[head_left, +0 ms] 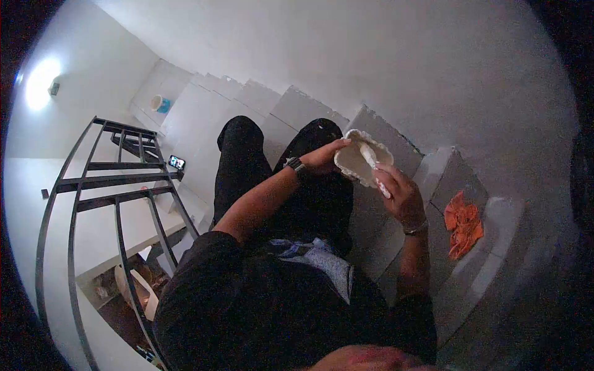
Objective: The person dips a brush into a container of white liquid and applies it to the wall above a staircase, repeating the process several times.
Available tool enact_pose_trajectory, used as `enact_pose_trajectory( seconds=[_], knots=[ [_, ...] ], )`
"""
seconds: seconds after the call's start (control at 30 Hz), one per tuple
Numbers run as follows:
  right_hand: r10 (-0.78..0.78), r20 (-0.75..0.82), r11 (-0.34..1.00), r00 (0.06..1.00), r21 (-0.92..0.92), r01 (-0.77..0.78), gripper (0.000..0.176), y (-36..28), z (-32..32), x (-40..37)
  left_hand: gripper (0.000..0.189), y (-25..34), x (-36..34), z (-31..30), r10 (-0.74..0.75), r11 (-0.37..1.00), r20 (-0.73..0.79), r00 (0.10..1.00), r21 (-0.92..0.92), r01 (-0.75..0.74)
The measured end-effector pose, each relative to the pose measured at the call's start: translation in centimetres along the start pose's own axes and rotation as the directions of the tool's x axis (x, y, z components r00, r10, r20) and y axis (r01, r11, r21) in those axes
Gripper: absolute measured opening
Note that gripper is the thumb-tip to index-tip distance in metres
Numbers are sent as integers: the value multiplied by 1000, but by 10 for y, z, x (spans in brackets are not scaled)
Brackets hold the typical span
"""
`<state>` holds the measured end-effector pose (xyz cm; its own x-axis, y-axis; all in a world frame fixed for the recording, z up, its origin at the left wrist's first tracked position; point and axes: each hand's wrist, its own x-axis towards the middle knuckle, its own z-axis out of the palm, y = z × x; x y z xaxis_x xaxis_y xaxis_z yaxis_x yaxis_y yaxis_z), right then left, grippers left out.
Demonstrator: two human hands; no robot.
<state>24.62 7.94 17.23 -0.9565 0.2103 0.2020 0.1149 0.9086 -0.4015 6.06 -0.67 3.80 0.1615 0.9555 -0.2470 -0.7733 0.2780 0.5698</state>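
A shallow bowl [348, 162], its rim crusted with whitish paste, is tilted toward me above my right knee. My left hand [323, 158] grips its near left edge, thumb over the rim. In my right hand [401, 196] is a paste-smeared tool shaped like a spatula [369, 154], its white end reaching into the bowl. My fingers wrap round its handle, and whitish smears show on them. How much paste lies in the bowl is hard to make out in the dim light.
Tiled stairs [257, 98] run down along the wall on the far side. A crumpled orange cloth [464, 226] lies on a step to my right. A dark metal railing [117, 167] stands left, with a phone [177, 162] beside it. A bucket [161, 104] sits lower down.
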Motion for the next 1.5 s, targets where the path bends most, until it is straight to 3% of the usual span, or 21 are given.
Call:
enact_pose_trajectory(
  seconds=[0.17, 0.27, 0.33, 0.37, 0.43, 0.57, 0.63, 0.77, 0.83, 0.87, 0.9, 0.93, 0.97, 1.03, 1.1, 1.17, 1.23, 1.3, 1.37, 1.43, 1.5],
  knots=[
    [-63, 73, 997, 995, 41, 60, 21, 16, 5, 2, 60, -5, 9, -12, -13, 1000, 38, 999, -15, 13],
    [-62, -110, 987, 992, 142, 77, 19, 27, 11, -7, 61, -8, 14, -18, -5, 1000, 35, 999, -4, 5],
    [382, -294, 899, 876, 336, -280, 17, 35, 27, -21, 63, 0, 10, -7, 69, 998, 108, 992, -13, -68],
    [383, -300, 900, 874, 334, -280, 17, 32, 27, -22, 63, 1, 8, -6, 68, 998, 114, 991, -8, -67],
    [771, -242, 444, 590, 867, -224, 15, 25, 29, -22, 64, 2, 5, -4, 47, 999, -10, 999, 19, -46],
    [681, -401, 608, 613, 776, -167, 14, 35, 42, -45, 64, 8, 2, 0, 34, 999, 12, 999, 27, -35],
    [291, -477, 956, 830, 189, -226, 13, 30, 36, -49, 65, 3, 4, -2, -6, 993, 36, 999, -119, 10],
    [260, -395, 965, 881, 140, -223, 12, 17, 36, -50, 64, 4, 5, -3, -23, 994, 60, 998, -110, 30],
    [511, -522, 854, 683, 399, -333, 13, 23, 54, -58, 64, 0, 7, -8, 0, 1000, -9, 1000, -6, 0],
    [508, -524, 855, 683, 400, -329, 13, 19, 54, -53, 64, 3, 6, -5, 2, 1000, -10, 1000, -3, -2],
    [742, -444, 607, 503, 763, -222, 15, 13, 54, -47, 64, 4, 4, -3, 16, 1000, -6, 1000, 1, -16],
    [906, -241, 261, 347, 965, -13, 17, 10, 53, -43, 64, 5, 2, 0, 29, 1000, 0, 1000, 7, -29],
    [906, -251, 268, 341, 963, -3, 17, 14, 58, -46, 64, 7, -1, 5, 27, 999, 9, 1000, 16, -27],
    [949, 18, -96, 316, 968, 234, 20, 28, 70, -64, 63, 9, -7, 22, 56, 991, -29, 998, -122, -59],
    [921, 98, -210, 378, 940, 269, 19, 28, 67, -70, 62, 2, 5, 16, 94, 996, 11, 995, -5, -94],
    [917, 112, -255, 383, 902, 347, 19, 34, 60, -77, 61, 12, 11, 41, -44, 990, 0, 999, -137, 44],
    [920, 12, -212, 391, 855, 472, 18, 39, 38, -83, 62, 20, 18, 69, -64, 998, -47, 997, -13, 64],
    [908, -34, -228, 418, 796, 561, 18, 32, 8, -81, 63, 36, 24, 111, -18, 1000, 89, 996, 25, 16],
    [888, -236, -99, 396, 741, 664, 18, 26, -47, -81, 64, 38, 32, 133, 26, 999, 190, 981, 33, -33],
    [809, -453, 110, 375, 743, 660, 19, 26, -87, -86, 66, 38, 26, 137, 66, 988, 221, 973, -150, -33],
    [768, -563, 248, 306, 701, 669, 25, 26, -141, -86, 66, 34, 19, 135, 89, 988, 244, 966, -144, -55]
  ],
)
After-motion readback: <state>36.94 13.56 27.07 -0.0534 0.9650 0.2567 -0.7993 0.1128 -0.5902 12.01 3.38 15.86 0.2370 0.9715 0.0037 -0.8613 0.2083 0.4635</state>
